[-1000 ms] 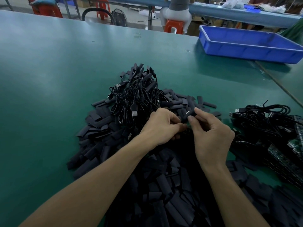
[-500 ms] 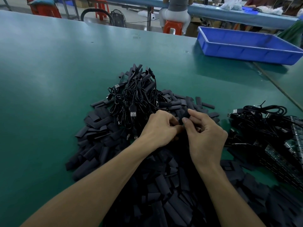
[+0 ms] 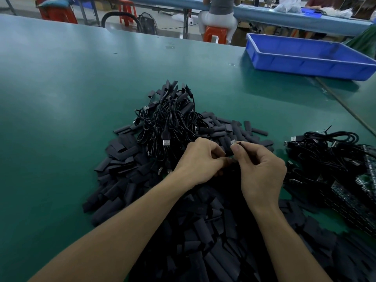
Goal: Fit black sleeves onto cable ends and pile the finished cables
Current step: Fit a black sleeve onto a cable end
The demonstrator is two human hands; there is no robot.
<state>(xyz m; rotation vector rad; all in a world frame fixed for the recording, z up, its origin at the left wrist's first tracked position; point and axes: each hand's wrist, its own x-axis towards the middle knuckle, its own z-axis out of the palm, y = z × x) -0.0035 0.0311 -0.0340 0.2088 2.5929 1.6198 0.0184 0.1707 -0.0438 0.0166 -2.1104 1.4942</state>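
Observation:
A wide heap of flat black sleeves (image 3: 126,180) covers the green table in front of me. On its far side lies a tangle of black USB cables (image 3: 168,121). My right hand (image 3: 262,169) pinches a cable end (image 3: 234,142) whose silver plug tip shows above the thumb. My left hand (image 3: 201,159) is curled just left of it, fingertips meeting the right hand's; what it grips is hidden. A second bundle of black cables (image 3: 325,147) lies to the right.
A blue plastic tray (image 3: 305,55) stands at the back right of the green table (image 3: 61,98). Dark circuit boards (image 3: 354,190) lie at the right edge. Beyond the table a person sits on an orange stool (image 3: 215,34) at another bench.
Both hands have stayed together over the heap. The right hand now holds the cable end higher, so its silver plug tip shows above the thumb.

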